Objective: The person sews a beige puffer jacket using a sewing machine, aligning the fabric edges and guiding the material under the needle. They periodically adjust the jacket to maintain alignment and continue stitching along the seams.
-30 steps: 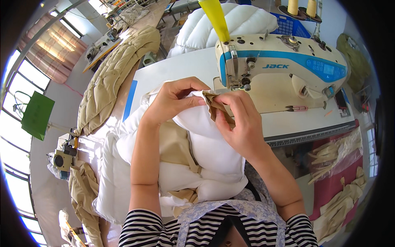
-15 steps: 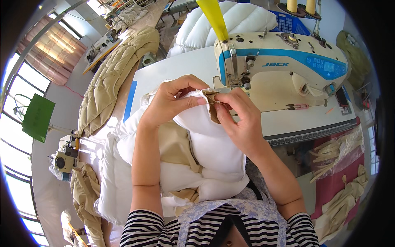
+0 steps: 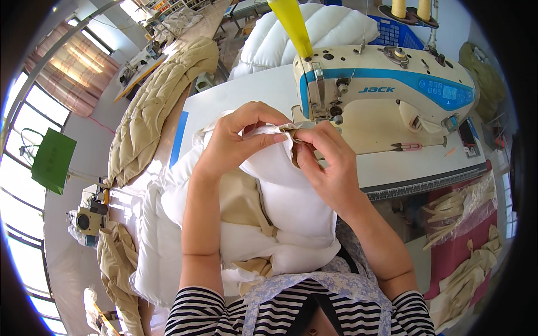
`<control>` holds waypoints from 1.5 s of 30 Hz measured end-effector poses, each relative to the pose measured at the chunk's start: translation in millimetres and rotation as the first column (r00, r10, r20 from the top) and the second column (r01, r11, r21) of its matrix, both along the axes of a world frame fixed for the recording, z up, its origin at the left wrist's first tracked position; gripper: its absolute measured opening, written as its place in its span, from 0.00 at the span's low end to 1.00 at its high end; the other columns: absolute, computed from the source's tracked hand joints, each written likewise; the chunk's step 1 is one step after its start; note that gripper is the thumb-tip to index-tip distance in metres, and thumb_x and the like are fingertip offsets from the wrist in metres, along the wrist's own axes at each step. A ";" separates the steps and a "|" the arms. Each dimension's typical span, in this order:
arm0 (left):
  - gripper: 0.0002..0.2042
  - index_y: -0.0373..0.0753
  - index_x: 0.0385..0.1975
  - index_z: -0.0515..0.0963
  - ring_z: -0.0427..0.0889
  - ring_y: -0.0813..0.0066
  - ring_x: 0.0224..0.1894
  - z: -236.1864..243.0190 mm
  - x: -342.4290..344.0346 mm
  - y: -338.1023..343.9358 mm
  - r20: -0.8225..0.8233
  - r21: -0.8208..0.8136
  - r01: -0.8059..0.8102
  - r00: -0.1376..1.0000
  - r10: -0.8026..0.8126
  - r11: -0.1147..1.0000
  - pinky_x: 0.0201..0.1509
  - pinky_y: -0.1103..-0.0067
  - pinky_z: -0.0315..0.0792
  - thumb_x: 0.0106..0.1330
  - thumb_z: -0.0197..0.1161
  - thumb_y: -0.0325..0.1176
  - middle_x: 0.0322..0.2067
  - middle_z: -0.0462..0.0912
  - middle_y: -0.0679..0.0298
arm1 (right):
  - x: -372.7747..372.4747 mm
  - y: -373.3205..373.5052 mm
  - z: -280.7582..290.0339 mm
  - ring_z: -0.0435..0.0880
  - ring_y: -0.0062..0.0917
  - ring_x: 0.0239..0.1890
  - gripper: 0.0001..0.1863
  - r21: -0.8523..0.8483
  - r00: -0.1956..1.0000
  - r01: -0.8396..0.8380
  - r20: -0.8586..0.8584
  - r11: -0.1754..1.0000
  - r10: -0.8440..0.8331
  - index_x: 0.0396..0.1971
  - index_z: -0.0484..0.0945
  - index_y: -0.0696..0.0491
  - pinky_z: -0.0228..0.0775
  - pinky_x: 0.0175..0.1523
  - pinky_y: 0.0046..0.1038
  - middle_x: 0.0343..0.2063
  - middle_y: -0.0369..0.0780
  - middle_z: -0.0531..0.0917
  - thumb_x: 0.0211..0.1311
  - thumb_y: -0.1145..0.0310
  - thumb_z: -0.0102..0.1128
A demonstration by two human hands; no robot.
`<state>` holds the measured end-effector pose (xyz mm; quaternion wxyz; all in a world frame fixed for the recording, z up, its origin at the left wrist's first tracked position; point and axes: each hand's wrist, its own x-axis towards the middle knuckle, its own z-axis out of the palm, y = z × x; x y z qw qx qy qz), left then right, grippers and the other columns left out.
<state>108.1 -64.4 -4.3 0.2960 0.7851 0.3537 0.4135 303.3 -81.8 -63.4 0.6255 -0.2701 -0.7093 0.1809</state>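
Observation:
A padded white and beige garment (image 3: 288, 207) is bunched in front of me, over the near edge of the white sewing table (image 3: 213, 95). My left hand (image 3: 235, 140) pinches the white edge of its cloth, thumb on top. My right hand (image 3: 328, 157) grips the same edge just to the right, its fingertips at a folded beige layer (image 3: 288, 137). Both hands are just below the needle area of a cream and blue sewing machine (image 3: 386, 73). Pink-handled thread snips (image 3: 409, 147) lie on the machine bed to the right.
White quilted padding (image 3: 302, 31) and a blue crate (image 3: 392, 36) are behind the table. Beige quilted pieces (image 3: 151, 106) lie on the left table near a green bag (image 3: 53, 159). Thread cones (image 3: 399, 8) stand at upper right. Cloth strips in plastic (image 3: 459, 207) lie at lower right.
My left thumb has shifted a little to the right along the edge. More white cloth now folds over the beige layer, so less beige shows between my fingertips.

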 end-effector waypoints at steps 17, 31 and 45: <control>0.11 0.41 0.40 0.84 0.78 0.76 0.41 6.5 5.7 -5.1 -0.151 0.225 -0.038 0.986 0.073 0.974 0.39 0.80 0.71 0.57 0.69 0.22 0.41 0.87 0.70 | 0.2 -0.8 0.8 0.78 0.26 0.26 0.09 -0.044 0.995 -0.074 -0.064 0.996 0.071 0.38 0.79 0.59 0.71 0.30 0.27 0.28 0.39 0.76 0.57 0.83 0.60; 0.10 0.39 0.37 0.82 0.79 0.72 0.41 4.9 6.5 4.2 -0.092 0.368 -0.052 0.991 0.092 0.928 0.46 0.76 0.72 0.57 0.67 0.20 0.39 0.85 0.66 | 12.2 6.0 -12.6 0.82 0.32 0.33 0.14 -0.063 0.973 0.131 0.200 0.989 -0.116 0.42 0.82 0.56 0.75 0.39 0.30 0.33 0.39 0.79 0.54 0.78 0.67; 0.13 0.34 0.41 0.81 0.76 0.82 0.34 -35.4 35.9 40.2 -0.274 -0.583 -0.093 0.958 -0.087 0.807 0.42 0.82 0.71 0.65 0.65 0.37 0.31 0.82 0.66 | 69.8 -36.6 -59.9 0.81 0.18 0.34 0.21 -0.863 0.960 -0.275 -0.221 0.424 0.173 0.51 0.76 0.58 0.75 0.36 0.21 0.39 0.36 0.83 0.69 0.56 0.60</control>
